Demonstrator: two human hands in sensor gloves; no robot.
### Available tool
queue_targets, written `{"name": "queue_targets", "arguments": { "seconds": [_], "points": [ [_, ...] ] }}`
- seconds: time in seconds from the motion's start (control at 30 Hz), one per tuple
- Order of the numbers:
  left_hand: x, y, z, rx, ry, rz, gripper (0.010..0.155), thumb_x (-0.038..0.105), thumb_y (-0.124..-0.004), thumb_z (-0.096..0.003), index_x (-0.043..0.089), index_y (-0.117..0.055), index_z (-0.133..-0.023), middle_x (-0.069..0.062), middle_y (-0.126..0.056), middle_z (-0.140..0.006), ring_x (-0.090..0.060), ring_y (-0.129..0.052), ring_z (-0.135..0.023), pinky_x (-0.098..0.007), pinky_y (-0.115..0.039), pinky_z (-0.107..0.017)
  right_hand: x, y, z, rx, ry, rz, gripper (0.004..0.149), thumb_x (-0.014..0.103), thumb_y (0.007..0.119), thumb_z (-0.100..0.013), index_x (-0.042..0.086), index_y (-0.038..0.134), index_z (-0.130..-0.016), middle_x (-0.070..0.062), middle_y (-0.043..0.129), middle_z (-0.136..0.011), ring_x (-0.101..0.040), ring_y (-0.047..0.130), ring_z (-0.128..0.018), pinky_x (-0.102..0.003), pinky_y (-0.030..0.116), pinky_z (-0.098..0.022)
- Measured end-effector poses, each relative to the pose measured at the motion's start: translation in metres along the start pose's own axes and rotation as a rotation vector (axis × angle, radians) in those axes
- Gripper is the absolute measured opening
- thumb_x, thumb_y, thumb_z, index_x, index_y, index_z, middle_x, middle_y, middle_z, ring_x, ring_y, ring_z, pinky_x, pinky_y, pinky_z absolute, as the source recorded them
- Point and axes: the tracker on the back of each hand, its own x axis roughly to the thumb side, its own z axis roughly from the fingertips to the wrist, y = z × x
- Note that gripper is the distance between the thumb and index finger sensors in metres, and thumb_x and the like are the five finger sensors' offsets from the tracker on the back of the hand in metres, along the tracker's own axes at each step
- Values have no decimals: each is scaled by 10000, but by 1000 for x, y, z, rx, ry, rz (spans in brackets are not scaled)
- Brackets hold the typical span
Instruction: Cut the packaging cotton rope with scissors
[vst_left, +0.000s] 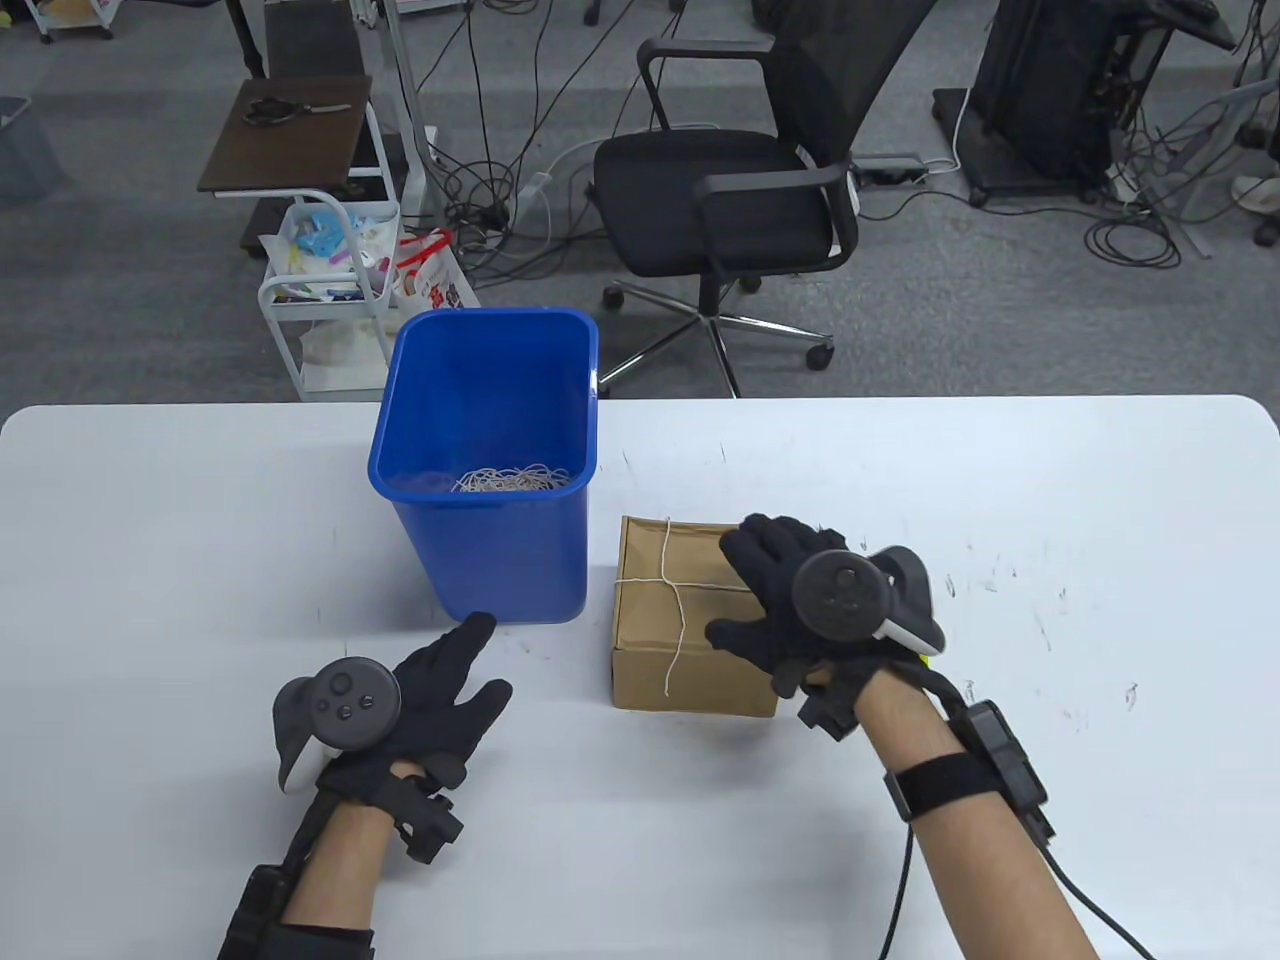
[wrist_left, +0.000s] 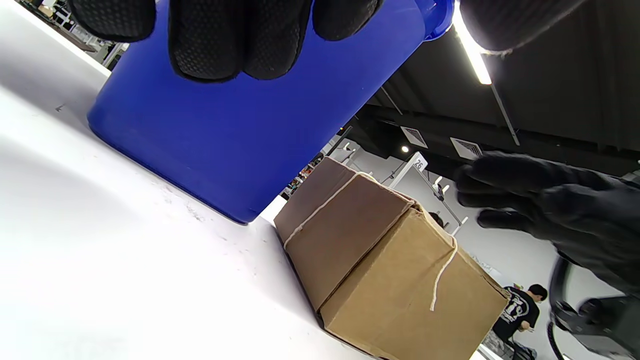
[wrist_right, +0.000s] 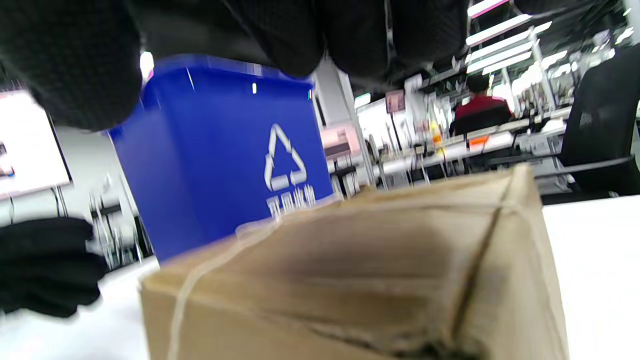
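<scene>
A brown cardboard box (vst_left: 690, 625) lies on the white table (vst_left: 1050, 500), tied crosswise with thin white cotton rope (vst_left: 672, 585). A loose rope end hangs down its near side (wrist_left: 442, 272). My right hand (vst_left: 770, 600) is over the box's right half with fingers spread and holds nothing. In the left wrist view it (wrist_left: 545, 210) hovers just above the box (wrist_left: 390, 270). My left hand (vst_left: 455, 680) is open and empty over the table, left of the box, its fingers pointing at the blue bin (vst_left: 490, 470). No scissors are on the table.
The blue bin stands just left of the box and holds cut rope pieces (vst_left: 515, 480). A pair of scissors (vst_left: 280, 110) lies on a brown side table far behind. An office chair (vst_left: 740, 180) and a white cart (vst_left: 330, 290) stand beyond the table's far edge.
</scene>
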Motion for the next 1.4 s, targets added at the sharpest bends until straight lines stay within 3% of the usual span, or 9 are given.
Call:
{"name": "queue_targets", "arguments": {
  "seconds": [0.03,0.2,0.33,0.5,0.9,1.03,1.17,1.4],
  "points": [
    [-2,0,0,-4,7,9,777,659,-678,-481,264,-492,-1124,-163,-659,-1111,-456,-714,-978,-673,-595,-703,0,10,-15,105,16,27,985,624,872,-356,100,470,-1088,-298,448,-1137,-607,430,-992,-850,399,-602],
    [-4,0,-1,-16,18,12,779,658,-679,-483,261,-490,-1125,-166,-656,-1113,-458,-712,-979,-674,-592,-704,0,41,-49,373,58,-9,1199,685,889,-305,187,150,-1106,-266,146,-1167,-617,155,-1003,-847,240,-620],
    [-3,0,-2,-24,15,7,780,658,-684,-483,264,-487,-1126,-165,-655,-1114,-459,-712,-979,-676,-590,-704,5,55,-65,504,72,15,1294,691,905,-278,186,13,-1067,-272,-5,-1130,-627,3,-963,-842,138,-606],
    [-3,-1,-2,-44,23,-2,786,659,-688,-483,264,-480,-1130,-168,-650,-1118,-460,-709,-982,-679,-584,-707,5,69,-79,658,104,105,1335,688,916,-270,178,-46,-1042,-285,-87,-1089,-631,-28,-951,-837,98,-599],
    [-7,0,1,-56,63,20,792,663,-686,-485,268,-464,-1135,-167,-642,-1122,-464,-705,-984,-682,-576,-709,7,80,-97,728,56,173,1365,713,942,-252,154,-6,-1060,-376,7,-1053,-688,148,-901,-841,167,-619],
    [-10,1,1,-56,70,32,791,664,-683,-487,270,-461,-1135,-169,-638,-1124,-466,-703,-985,-681,-575,-712,-1,86,-93,731,44,86,1375,699,951,-263,166,-54,-1035,-363,-123,-1016,-671,-50,-907,-810,51,-604],
    [-11,-1,-2,-76,75,37,792,665,-681,-488,268,-459,-1136,-171,-636,-1125,-465,-702,-985,-683,-573,-711,9,86,-96,712,38,184,1380,696,948,-264,153,-54,-1043,-384,6,-1051,-679,189,-931,-841,158,-631],
    [-8,4,-3,-70,62,32,792,667,-675,-488,272,-453,-1137,-169,-631,-1129,-464,-700,-987,-682,-571,-714,11,77,-91,659,11,177,1354,675,980,-280,134,34,-1084,-381,120,-1078,-666,298,-939,-848,244,-660]
  ]
}}
